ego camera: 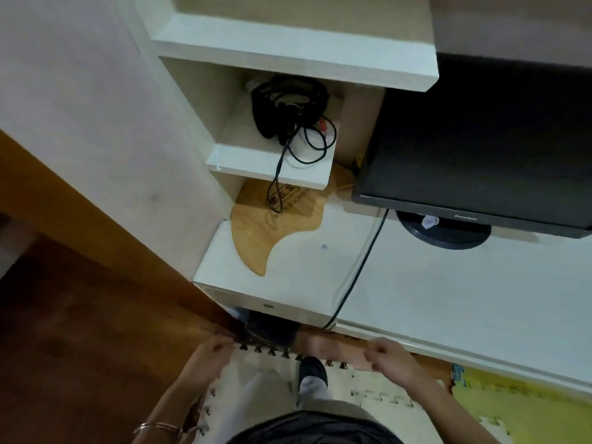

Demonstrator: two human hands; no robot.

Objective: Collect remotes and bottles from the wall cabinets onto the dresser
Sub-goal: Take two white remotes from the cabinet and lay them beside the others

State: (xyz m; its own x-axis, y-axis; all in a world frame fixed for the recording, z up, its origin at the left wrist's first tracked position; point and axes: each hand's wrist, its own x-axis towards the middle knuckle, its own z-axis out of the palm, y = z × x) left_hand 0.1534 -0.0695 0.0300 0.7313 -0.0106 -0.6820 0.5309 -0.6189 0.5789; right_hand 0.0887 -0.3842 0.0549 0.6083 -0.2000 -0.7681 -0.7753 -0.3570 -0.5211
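Hanging low by the dresser (464, 299) front, the left hand (214, 349) and right hand (389, 354) show loosely curled fingers with nothing visible in either, though both are blurred. No remote or bottle is in view, so which way they point and their long axis can't be told. The open shelf (269, 168) holds only a cable bundle (288, 107), one loop dangling over its lip toward the wooden board (266, 225). The dresser's long axis runs left-right along the wall. Risks: a reach into the shelf likely snags that loop and drags the bundle down; the cord (355, 270) crossing the dresser top could catch on anything set there and tug the monitor (480, 139) — bottles placed beside it may tip.
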